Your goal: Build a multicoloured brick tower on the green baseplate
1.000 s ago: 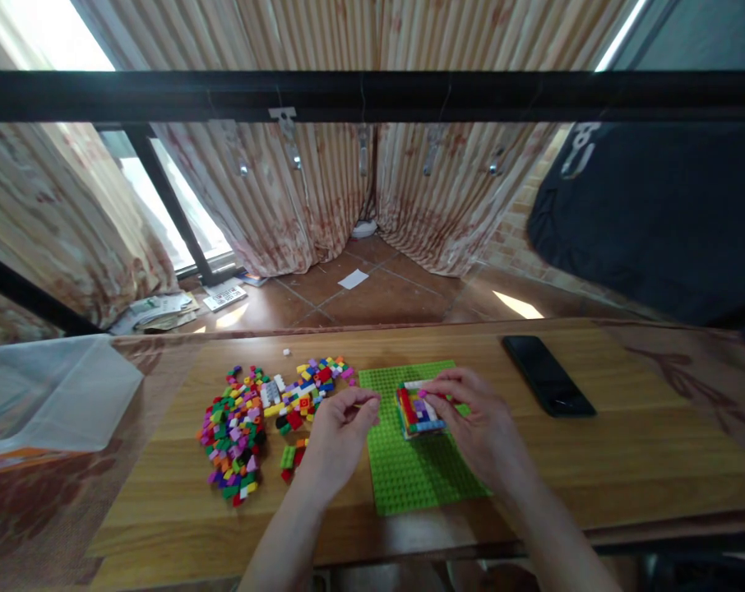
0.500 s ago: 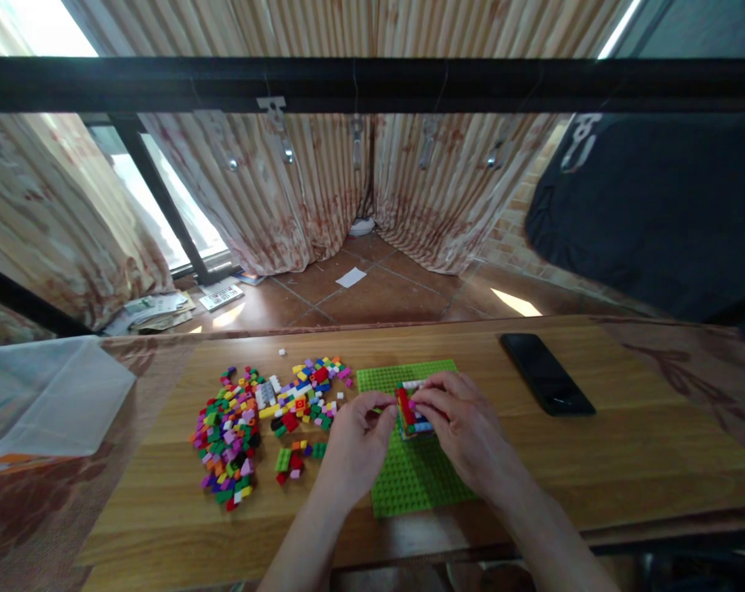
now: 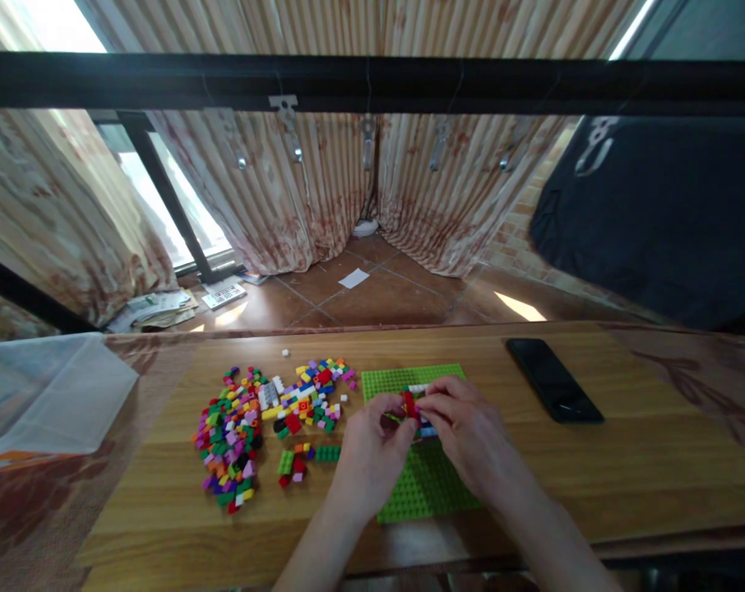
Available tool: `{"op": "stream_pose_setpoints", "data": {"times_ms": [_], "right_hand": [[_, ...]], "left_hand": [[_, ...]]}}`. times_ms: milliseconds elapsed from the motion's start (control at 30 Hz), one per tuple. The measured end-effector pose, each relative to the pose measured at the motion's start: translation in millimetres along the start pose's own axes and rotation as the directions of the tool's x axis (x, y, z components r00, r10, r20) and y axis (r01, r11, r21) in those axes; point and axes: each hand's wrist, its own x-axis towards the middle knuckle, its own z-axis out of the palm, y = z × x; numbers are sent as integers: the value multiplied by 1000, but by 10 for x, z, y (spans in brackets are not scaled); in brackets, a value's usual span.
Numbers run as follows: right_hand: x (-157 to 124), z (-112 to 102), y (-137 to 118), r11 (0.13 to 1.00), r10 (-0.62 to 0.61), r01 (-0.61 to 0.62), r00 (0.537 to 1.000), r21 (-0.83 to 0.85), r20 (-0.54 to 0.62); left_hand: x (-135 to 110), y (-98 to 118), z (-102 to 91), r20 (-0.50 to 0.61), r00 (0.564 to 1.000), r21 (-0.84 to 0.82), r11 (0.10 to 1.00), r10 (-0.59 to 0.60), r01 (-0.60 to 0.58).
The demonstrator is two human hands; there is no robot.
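A small model of toy building bricks (image 3: 410,404), with red, white and blue parts showing, stands on the green studded baseplate (image 3: 418,497). My left hand (image 3: 369,452) is closed at the model's left side, thumb and forefinger pinching its red bricks. From the right, my right hand (image 3: 474,423) has its fingertips pressed together against the same model, close to a tiny pink spot. Both hands cover much of the model, so its full shape and any small brick between the fingers are hidden.
Loose bricks in many colours (image 3: 228,444) are heaped on the wooden table (image 3: 181,526) to the left, with another pile (image 3: 311,395) nearer the baseplate. A black phone (image 3: 554,380) lies at the right. A translucent plastic bin (image 3: 52,390) stands at the far left.
My left hand has moved right and further over the model, covering more of its left side. My right hand stays at the model's right. The whole view has shifted slightly.
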Motion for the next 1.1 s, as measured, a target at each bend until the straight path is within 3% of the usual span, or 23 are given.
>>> {"op": "stream_pose_setpoints", "data": {"times_ms": [533,1100], "right_hand": [[46,-72,-32,973,123,-129,991,193,44],[115,-83,-9,968,157,-171,983,182,93]], "left_hand": [[15,35,2,18,999,2,1000,-29,29],[22,19,-12,30,998,-36,998,-54,55]]}}
